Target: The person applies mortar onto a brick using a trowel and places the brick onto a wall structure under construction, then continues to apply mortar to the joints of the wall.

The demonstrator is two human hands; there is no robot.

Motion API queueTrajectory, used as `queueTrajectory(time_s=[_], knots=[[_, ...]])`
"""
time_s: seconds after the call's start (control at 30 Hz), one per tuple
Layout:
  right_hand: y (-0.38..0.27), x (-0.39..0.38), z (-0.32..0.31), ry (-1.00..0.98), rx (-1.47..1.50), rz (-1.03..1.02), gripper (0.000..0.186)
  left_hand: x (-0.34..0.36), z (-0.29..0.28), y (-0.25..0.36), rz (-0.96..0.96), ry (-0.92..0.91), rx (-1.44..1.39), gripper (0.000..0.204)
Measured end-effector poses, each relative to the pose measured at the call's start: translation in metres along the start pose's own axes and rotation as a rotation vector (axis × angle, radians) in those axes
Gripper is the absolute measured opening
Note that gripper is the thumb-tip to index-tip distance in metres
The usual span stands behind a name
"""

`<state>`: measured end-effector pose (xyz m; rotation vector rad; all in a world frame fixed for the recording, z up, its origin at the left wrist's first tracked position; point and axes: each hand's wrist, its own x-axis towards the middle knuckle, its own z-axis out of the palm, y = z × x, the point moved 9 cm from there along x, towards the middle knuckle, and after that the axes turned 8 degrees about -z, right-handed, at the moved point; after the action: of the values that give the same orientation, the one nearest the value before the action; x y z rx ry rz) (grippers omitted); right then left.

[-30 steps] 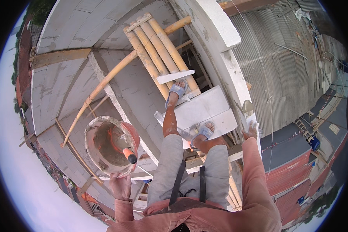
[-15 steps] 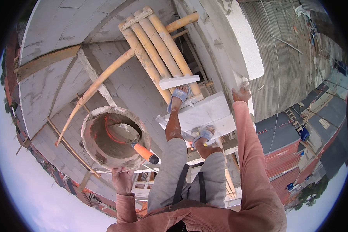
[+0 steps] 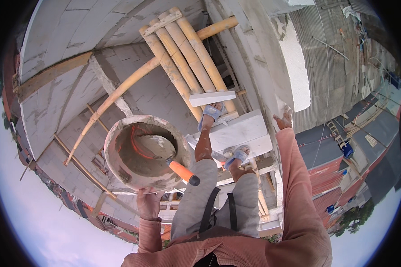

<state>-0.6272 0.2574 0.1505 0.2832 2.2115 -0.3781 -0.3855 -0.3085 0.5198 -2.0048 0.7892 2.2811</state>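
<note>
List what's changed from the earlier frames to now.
The right hand has moved forward along the wall, nearer the white block's end. The bucket has shifted rightward, toward the left leg, showing more of the orange-handled tool. Nothing visibly picked up or released.

Unchanged: left hand holding the bucket; both sandals planted.

The scene is brightly lit by soft, diffuse daylight from the pale, cloudy sky (image 3: 31, 209). The white strip (image 3: 300, 71) along the wall's outer edge is nearly washed out. Deep shade is seen beyond the right edge of the bamboo platform (image 3: 187, 58) and inside the bucket (image 3: 120, 164), below its far rim. Straight lines are bent toward the round border, which is fringed blue-violet and framed in black; distant rooftops (image 3: 325, 149) are rendered less crisply.
</note>
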Motion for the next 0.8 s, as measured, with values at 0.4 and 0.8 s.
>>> queueTrajectory(time_s=[0.4,0.8], knots=[[0.017,0.011,0.0,0.094,-0.044,-0.097,0.093,0.006,0.019,0.04,0.072,-0.02,0.11,0.041],[-0.016,0.009,0.008,-0.209,-0.098,-0.004,0.091,0.0,0.087,0.094,0.174,-0.043,0.159,0.036]])
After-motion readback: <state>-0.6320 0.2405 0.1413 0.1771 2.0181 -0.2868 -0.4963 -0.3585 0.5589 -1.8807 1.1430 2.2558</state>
